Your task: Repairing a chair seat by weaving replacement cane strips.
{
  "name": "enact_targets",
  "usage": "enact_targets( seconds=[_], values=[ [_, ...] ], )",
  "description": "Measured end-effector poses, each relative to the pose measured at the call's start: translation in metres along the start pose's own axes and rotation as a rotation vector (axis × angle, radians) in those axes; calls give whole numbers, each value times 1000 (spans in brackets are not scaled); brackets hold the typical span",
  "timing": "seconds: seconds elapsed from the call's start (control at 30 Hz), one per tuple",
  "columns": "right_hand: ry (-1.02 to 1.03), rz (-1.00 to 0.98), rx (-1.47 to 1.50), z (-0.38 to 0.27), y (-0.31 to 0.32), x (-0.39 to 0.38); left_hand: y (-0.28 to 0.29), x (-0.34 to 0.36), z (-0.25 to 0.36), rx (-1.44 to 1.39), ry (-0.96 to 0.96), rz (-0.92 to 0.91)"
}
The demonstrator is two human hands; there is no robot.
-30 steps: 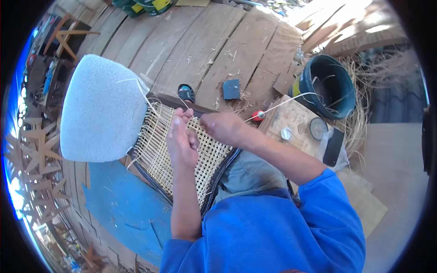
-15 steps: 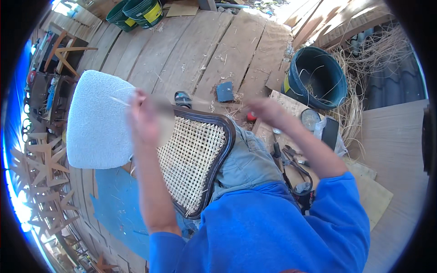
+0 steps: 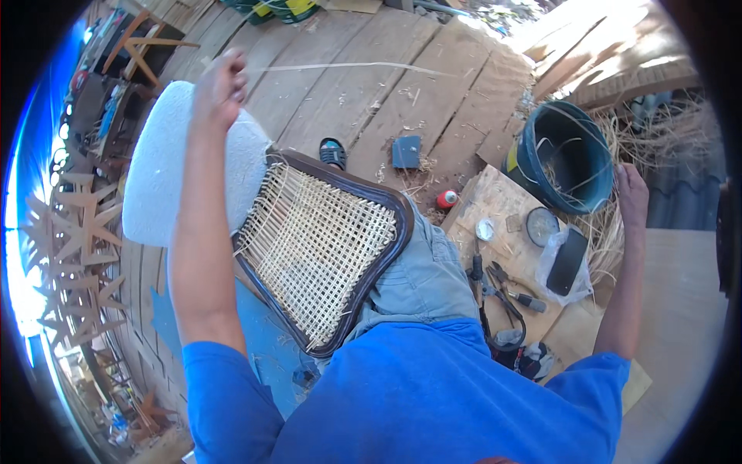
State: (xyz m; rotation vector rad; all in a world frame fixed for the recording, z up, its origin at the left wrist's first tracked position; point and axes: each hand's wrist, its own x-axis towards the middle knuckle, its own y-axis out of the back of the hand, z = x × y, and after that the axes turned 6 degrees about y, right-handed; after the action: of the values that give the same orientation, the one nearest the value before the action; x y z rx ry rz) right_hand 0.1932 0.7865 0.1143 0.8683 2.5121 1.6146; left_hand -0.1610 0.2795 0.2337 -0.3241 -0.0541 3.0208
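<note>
My left hand [image 3: 226, 85] is raised over the top of the pale padded seat [image 3: 154, 170], closed on a thin pale cane strand [image 3: 348, 65] that stretches right across the boards. My right hand [image 3: 632, 185] is far out at the right, beside the dark green bucket [image 3: 564, 155], its fingers closed; whether the strand reaches it I cannot make out. A dark wooden chair panel with woven cane mesh [image 3: 317, 247] lies across my lap, touching the padded seat, with loose strand ends at its left edge.
A board [image 3: 495, 185] at my right carries pliers [image 3: 502, 278], other tools, round containers and a black object in plastic [image 3: 568, 259]. A red can [image 3: 446, 199] stands beside it. Blue sheeting [image 3: 263, 340], stacked wooden pieces [image 3: 85, 216], loose cane fibres and a sandalled foot [image 3: 332, 151] are around.
Both hands have moved away from the cane panel and apart: the left up toward the top left with the strand, the right out to the far right. The mesh is now uncovered.
</note>
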Motion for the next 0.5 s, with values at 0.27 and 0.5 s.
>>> enact_targets(
  seconds=[0.27,0.5],
  values=[
    [-117,-111,17,-24,-84,19,-75,-5,-16,321,-130,-116],
    [125,-453,-476,-117,-172,19,7,-51,-67,1122,-206,83]
  ],
)
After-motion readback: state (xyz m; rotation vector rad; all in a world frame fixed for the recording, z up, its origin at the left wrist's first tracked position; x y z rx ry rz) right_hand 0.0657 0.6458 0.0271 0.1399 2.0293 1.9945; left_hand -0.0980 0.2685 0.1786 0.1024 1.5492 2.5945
